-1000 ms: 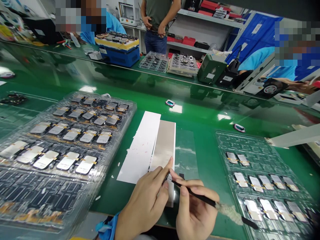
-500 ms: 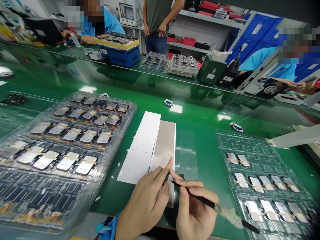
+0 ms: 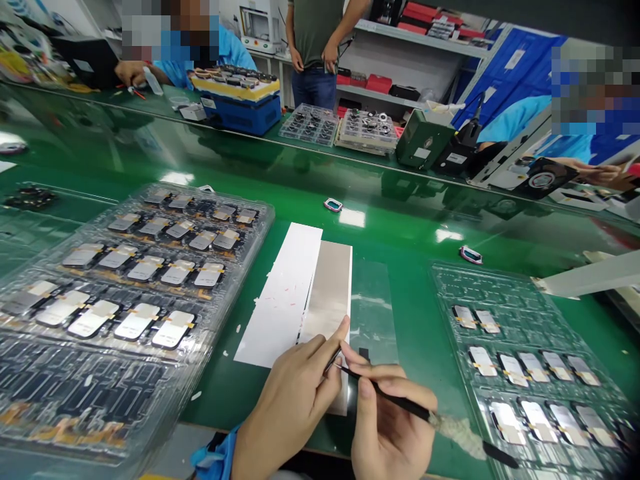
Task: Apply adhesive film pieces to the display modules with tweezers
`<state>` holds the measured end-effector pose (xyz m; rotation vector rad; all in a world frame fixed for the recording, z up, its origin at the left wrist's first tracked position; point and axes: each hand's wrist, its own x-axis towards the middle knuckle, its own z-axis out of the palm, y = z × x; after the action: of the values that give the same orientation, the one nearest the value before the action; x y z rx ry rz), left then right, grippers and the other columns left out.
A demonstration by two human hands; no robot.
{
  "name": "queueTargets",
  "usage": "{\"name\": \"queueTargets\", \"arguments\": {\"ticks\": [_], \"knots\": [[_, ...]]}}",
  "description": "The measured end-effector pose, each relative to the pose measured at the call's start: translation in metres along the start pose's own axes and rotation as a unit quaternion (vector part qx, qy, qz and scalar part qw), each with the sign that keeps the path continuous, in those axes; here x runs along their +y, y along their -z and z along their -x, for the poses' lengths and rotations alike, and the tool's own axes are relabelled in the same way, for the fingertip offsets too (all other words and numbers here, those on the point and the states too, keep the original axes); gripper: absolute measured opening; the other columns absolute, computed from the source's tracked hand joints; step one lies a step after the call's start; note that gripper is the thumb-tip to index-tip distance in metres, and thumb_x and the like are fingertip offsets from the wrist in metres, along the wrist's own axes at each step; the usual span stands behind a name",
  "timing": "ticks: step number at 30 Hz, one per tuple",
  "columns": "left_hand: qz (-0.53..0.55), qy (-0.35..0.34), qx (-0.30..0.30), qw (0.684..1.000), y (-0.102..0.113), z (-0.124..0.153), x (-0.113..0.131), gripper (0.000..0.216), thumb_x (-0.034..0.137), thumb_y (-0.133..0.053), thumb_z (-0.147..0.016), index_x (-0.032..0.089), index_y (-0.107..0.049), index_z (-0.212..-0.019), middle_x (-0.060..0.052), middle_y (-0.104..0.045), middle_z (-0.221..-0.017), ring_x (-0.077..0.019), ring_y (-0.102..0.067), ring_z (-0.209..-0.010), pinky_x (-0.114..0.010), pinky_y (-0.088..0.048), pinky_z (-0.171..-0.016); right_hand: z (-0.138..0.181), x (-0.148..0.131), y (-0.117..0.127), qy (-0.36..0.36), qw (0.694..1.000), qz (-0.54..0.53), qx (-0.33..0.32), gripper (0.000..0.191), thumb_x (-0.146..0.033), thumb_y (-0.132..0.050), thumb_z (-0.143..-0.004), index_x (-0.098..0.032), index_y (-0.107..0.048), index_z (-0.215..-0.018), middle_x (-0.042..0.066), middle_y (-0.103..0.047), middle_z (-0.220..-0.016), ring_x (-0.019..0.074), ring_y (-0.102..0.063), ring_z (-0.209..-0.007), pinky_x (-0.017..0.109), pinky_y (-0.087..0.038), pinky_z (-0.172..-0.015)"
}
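Diagonally slanted black tool (image 3: 407,405), tip up-left, right hand (image 3: 393,423) clamped round it, left hand (image 3: 293,390) pinching dark piece (image 3: 331,361)

The counter (image 3: 400,243) is green. The thin tool (image 3: 407,405) is black, and the wrapping (image 3: 457,430) on it is pale beige. The small piece (image 3: 331,361) at the left hand (image 3: 295,393) looks dark. One strip (image 3: 285,280) is white with tiny pinkish specks; the second strip (image 3: 327,287) is grey-beige with a white edge. The silver plates (image 3: 173,329) at left have black borders and orange-yellow tape (image 3: 191,323). The cuff (image 3: 216,460) is bright blue. At far left, a blue box (image 3: 245,117) carries a yellow layer (image 3: 235,95).
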<state>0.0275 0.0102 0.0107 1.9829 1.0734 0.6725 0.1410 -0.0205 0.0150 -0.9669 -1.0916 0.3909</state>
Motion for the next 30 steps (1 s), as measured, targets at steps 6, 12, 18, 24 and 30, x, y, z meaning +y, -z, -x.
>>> {"name": "queueTargets", "arguments": {"ticks": [6, 12, 18, 24, 30], "knots": [[-0.003, -0.006, 0.0, 1.0, 0.0, -0.001, -0.001, 0.059, 0.018, -0.035, -0.099, 0.032, -0.023, -0.155, -0.006, -0.067, -0.107, -0.0223, -0.065, -0.091, -0.036, -0.054, -0.079, 0.0, 0.0, 0.0, 0.006, 1.0, 0.005, 0.004, 0.019, -0.003, -0.054, -0.091, -0.021, -0.05, -0.096, 0.001, -0.067, -0.084, 0.0144, -0.072, -0.088, 0.029, -0.063, -0.081], [-0.005, -0.01, 0.0, 1.0, 0.001, 0.0, 0.0, 0.06, 0.017, -0.035, -0.099, 0.032, -0.023, -0.155, -0.007, -0.067, -0.109, -0.0223, -0.065, -0.092, -0.034, -0.055, -0.077, -0.002, 0.0, 0.0, 0.007, 1.0, 0.019, -0.003, 0.018, -0.005, -0.055, -0.091, -0.021, -0.05, -0.096, 0.002, -0.067, -0.083, 0.0161, -0.072, -0.086, 0.034, -0.064, -0.077], [-0.016, -0.007, 0.002, 1.0, 0.0, -0.001, -0.001, 0.057, 0.019, -0.034, -0.099, 0.031, -0.026, -0.154, -0.007, -0.067, -0.106, -0.0224, -0.066, -0.091, -0.035, -0.056, -0.079, -0.001, -0.001, -0.001, 0.005, 1.0, 0.021, -0.002, 0.018, -0.005, -0.056, -0.091, -0.021, -0.05, -0.095, 0.001, -0.067, -0.081, 0.016, -0.072, -0.085, 0.032, -0.063, -0.074], [0.06, 0.009, 0.021, 0.998, 0.004, 0.008, 0.003, 0.04, 0.027, -0.032, -0.104, 0.03, -0.036, -0.143, -0.006, -0.066, -0.116, -0.0206, -0.065, -0.103, -0.034, -0.055, -0.089, -0.009, 0.0, 0.021, -0.019, 0.998, 0.061, -0.006, 0.016, -0.012, -0.044, -0.096, -0.02, -0.057, -0.098, 0.003, -0.06, -0.086, 0.016, -0.064, -0.083, 0.03, -0.055, -0.07], [0.092, -0.004, -0.035, 0.995, 0.004, 0.016, 0.012, 0.044, 0.033, -0.032, -0.105, 0.034, -0.032, -0.148, -0.007, -0.063, -0.126, -0.0192, -0.063, -0.111, -0.031, -0.054, -0.095, -0.011, -0.023, 0.043, -0.107, 0.952, 0.168, -0.231, 0.007, -0.018, -0.058, -0.088, -0.02, -0.057, -0.081, -0.002, -0.051, -0.075, 0.0102, -0.052, -0.064, 0.019, -0.043, -0.054]]}}
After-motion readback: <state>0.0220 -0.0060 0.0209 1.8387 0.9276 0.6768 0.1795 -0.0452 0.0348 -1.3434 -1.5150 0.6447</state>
